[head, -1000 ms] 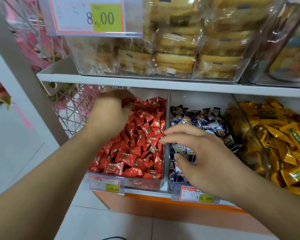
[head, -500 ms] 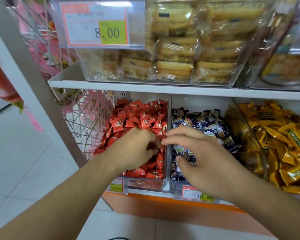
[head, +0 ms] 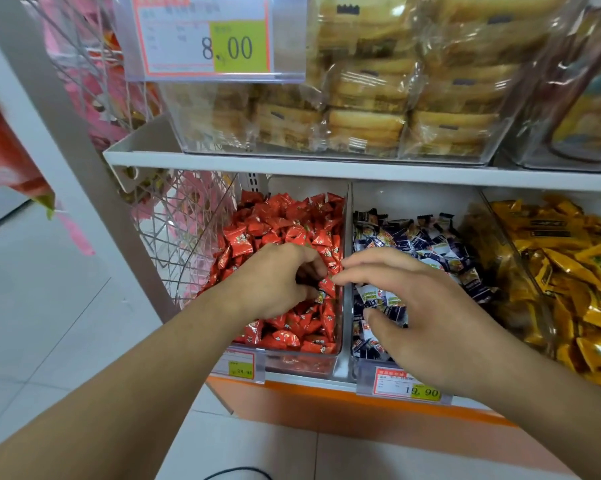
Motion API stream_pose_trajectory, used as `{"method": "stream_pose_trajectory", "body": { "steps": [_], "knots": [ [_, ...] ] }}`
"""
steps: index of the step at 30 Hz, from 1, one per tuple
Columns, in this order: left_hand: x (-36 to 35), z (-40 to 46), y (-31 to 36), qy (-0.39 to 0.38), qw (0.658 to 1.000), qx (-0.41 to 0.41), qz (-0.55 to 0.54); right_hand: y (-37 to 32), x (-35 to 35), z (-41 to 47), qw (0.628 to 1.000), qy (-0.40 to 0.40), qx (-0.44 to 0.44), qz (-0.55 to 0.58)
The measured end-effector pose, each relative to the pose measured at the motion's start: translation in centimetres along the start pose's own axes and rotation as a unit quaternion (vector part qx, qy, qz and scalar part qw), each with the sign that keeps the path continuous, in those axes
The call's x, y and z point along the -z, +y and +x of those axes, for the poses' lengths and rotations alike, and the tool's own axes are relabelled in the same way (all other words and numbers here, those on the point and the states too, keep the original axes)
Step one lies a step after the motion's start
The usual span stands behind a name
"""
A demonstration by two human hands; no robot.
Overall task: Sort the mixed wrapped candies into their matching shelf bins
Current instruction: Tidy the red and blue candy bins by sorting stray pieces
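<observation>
In left bin [head: 337, 358], left hand [head: 274, 282] curled over red candies [head: 285, 216], fingertips pinching one red candy [head: 326, 285] beside divider. Across divider, right hand [head: 427, 313] hovers over dark-wrapped candies [head: 430, 237] in middle bin [head: 364, 367], fingers loosely spread, thumb below, gripping nothing visible. Far right, yellow candies [head: 569, 265].

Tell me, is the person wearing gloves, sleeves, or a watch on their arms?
No. Both forearms are bare as far as the picture shows, with no sleeves. The left hand and right hand have no gloves, and no watch, bracelet or ring shows. The fingernails look short and plain.
</observation>
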State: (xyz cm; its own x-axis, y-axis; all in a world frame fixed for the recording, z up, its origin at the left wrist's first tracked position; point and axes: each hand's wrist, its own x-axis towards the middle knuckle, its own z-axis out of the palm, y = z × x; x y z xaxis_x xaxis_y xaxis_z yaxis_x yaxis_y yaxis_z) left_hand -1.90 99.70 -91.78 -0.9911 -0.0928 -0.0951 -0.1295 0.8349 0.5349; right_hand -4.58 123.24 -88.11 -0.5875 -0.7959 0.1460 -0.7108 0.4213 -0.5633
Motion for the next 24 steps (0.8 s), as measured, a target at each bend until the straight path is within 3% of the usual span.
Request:
{"method": "stream_pose_trajectory", "body": {
  "steps": [15, 20, 24],
  "knots": [
    [1.2, -1.8, 0.7, 0.029, 0.999, 0.010, -0.024, 0.0, 0.1, 0.0, 1.000, -0.004, 0.001, -0.011],
    [3.6, -3.4, 0.9, 0.093, 0.987, 0.023, -0.132, 0.0, 0.1, 0.0, 1.000, 0.000, -0.009, -0.007],
    [5.4, -5.2, 3.0, 0.124, 0.952, 0.013, -0.278, -0.6, 0.1, 0.2, 0.999, 0.033, -0.037, -0.008]
  ]
}}
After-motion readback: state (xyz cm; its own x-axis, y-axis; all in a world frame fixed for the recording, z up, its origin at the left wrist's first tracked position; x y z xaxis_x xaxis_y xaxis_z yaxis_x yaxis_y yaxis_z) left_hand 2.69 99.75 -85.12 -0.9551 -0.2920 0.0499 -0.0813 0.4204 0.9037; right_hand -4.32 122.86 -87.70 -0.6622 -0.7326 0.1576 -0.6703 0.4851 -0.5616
